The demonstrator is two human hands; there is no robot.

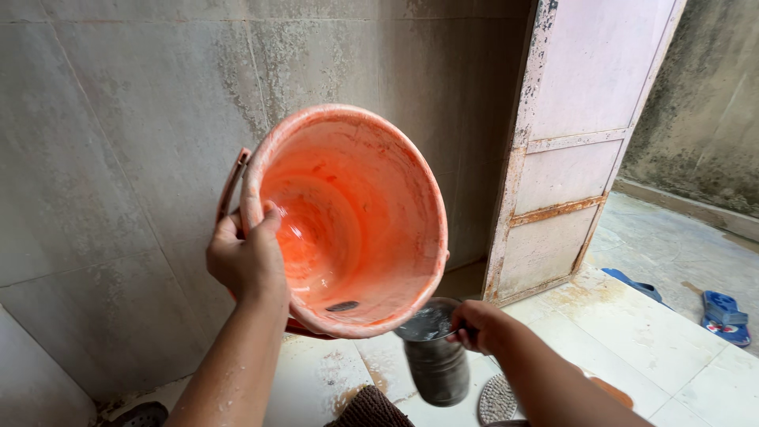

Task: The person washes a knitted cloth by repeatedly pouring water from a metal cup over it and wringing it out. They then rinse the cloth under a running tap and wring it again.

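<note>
From the head camera I see my left hand [247, 257] gripping the rim of an orange bucket [356, 221], thumb hooked over the edge and fingers wrapped behind it. The bucket is tipped on its side, its mouth facing me, held up in front of a stained tiled wall [118, 142]. Its handle [232, 183] hangs flat against the left side of the rim. A little water glistens inside near the bottom.

My right hand [482, 326] is closed around the handle of a dark metal mug [435, 356], which sits just below the bucket's lower rim, water showing at its top. The handle itself is hidden under my fingers.

Around this: a worn pink door [577, 142] stands to the right, rust along its frame. Beyond it blue sandals [723, 316] lie on the outer floor. A round drain cover [496, 399] sits on the pale floor tiles [632, 332] beside the mug.

A brown object at the bottom edge is cut off and I cannot tell what it is. The bucket's outside is out of sight.
</note>
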